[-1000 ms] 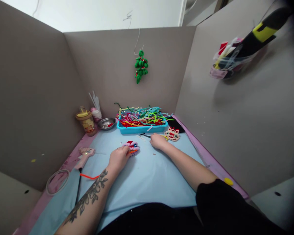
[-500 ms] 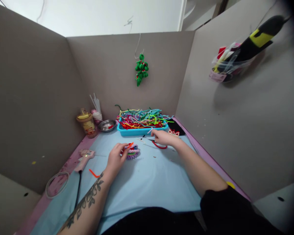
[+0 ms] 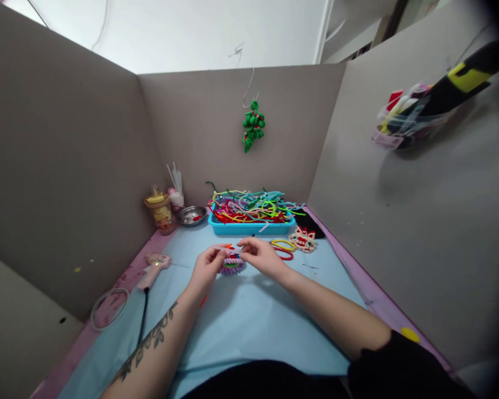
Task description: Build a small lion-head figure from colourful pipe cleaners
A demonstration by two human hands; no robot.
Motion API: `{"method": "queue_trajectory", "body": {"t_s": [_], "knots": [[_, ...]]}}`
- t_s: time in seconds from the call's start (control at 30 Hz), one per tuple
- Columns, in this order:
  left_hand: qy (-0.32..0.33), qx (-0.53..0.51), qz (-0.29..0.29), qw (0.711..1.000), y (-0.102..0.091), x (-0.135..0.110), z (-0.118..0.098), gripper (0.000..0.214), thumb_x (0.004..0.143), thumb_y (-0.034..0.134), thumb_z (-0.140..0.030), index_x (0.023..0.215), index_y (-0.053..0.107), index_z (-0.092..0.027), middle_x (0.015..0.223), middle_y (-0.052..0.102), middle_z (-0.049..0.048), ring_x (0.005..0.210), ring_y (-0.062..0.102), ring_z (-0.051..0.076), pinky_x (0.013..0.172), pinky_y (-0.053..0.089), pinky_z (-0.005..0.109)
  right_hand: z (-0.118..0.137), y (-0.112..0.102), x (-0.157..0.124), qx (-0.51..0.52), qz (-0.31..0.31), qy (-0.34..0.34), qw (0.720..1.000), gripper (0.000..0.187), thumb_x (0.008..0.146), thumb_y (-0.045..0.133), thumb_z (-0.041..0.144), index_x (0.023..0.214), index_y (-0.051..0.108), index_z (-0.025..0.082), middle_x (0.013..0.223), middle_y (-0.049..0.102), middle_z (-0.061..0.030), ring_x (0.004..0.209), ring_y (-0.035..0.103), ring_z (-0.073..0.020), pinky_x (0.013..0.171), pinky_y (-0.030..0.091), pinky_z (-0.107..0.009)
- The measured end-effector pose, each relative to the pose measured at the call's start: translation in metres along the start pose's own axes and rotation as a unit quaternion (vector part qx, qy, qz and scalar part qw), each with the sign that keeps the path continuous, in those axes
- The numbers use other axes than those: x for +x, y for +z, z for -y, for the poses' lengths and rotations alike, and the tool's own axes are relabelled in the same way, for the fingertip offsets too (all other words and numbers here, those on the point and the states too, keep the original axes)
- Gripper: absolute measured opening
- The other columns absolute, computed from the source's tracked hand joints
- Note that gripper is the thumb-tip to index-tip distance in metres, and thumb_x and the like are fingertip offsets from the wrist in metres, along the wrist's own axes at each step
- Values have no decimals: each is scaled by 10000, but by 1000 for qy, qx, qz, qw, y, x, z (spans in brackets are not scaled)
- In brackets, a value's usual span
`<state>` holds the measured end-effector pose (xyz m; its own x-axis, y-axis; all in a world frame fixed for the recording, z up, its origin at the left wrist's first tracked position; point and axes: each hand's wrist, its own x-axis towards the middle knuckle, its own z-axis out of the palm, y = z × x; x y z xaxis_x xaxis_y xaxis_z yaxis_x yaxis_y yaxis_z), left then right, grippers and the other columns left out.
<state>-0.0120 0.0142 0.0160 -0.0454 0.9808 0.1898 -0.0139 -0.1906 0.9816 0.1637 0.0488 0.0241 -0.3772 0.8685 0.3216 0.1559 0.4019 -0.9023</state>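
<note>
The craft piece [image 3: 233, 269] mixes lilac, red and green; the tray [image 3: 253, 229] is blue.

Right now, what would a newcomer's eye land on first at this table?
Probably the heap of bright fuzzy stems in the blue tray at the table's far side. Above it, a green ornament hangs before the back panel. Nearer, the left hand and right hand come close together at a small purple fuzzy piece, with red and yellow scissor handles just to the right.
</note>
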Motion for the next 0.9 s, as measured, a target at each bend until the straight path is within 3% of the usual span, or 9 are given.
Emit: {"method": "queue_trajectory", "body": {"t_s": [0.17,0.37,0.6,0.9], "knots": [[-2,-12,45,999,5,-2,3,333,708,672,-416,858,661,-119,656,610,17,550,500,103,517,365,207,-6,6,-1,83,-6,16,996,227,708,634,226,926,616,164,780,650,-19,699,601,-134,656,479,-257],[4,-20,73,997,9,-3,8,372,715,661,-473,845,639,-124,835,671,75,771,605,176,681,454,260,-5,15,-4,63,0,22,998,272,660,718,278,870,589,164,718,608,15,596,538,-101,549,425,-217],[25,-18,-18,999,2,1,9,352,693,678,-462,765,635,-120,795,674,53,693,603,152,641,454,243,1,18,-9,42,25,13,999,194,724,653,243,886,586,160,713,578,17,587,516,-97,549,412,-218],[-11,-75,37,996,8,-2,7,324,619,768,-394,751,650,-123,687,670,32,624,584,131,604,442,234,0,20,-9,87,1,-2,996,176,745,624,265,881,581,164,765,605,-2,665,551,-116,615,446,-240]]}}
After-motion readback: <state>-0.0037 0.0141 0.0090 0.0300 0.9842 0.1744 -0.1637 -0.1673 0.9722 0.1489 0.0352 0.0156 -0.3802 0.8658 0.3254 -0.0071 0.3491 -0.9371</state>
